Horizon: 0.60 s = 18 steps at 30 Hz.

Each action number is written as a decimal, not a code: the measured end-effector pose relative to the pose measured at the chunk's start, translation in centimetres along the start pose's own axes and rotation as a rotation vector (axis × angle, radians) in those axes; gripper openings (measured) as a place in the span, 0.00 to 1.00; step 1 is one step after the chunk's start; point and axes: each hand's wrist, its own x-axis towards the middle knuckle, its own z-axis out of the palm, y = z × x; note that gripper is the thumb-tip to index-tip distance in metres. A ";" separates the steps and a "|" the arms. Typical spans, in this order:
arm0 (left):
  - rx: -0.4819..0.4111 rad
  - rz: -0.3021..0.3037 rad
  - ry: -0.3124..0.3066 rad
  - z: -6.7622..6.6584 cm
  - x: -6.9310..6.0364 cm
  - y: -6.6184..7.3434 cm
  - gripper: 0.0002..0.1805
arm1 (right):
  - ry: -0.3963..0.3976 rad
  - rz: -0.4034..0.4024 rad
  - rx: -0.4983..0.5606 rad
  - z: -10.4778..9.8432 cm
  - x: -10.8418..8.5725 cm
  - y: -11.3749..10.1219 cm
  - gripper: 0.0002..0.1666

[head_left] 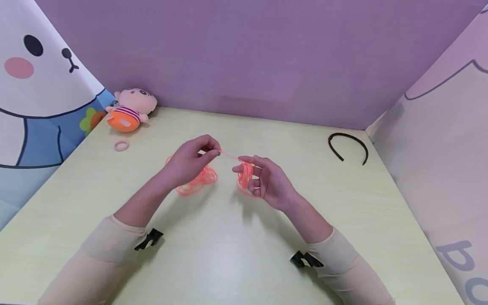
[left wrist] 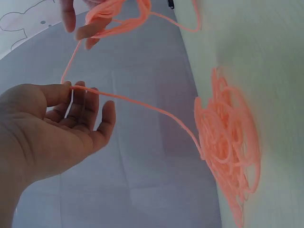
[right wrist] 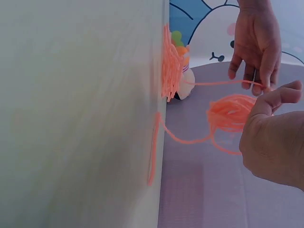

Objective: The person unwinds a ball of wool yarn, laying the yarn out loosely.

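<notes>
My left hand (head_left: 187, 164) pinches a thin strand of coral-orange yarn (left wrist: 130, 99) between thumb and forefinger. From that pinch, one end runs down to a loose yarn pile (left wrist: 228, 137) on the table, under and beside the hand. The other end stretches, nearly straight in the head view, across to my right hand (head_left: 273, 183). A looped yarn bundle (right wrist: 231, 113) is wound about the right fingers, some of which are bent. Both hands are raised off the table, a short gap apart. Below the bundle, a slack yarn tail (right wrist: 154, 152) touches the tabletop.
At the back left of the pale table (head_left: 228, 254) sits a pink plush toy (head_left: 131, 110) in orange shorts, with a pink ring (head_left: 121, 146) in front. A black headband (head_left: 348, 140) lies at the back right. Purple and cartoon-printed panels enclose three sides.
</notes>
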 end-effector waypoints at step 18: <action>0.046 -0.119 0.027 -2.0 0.1 -0.9 0.06 | 0.225 -0.082 0.037 -0.2 0.3 0.0 0.21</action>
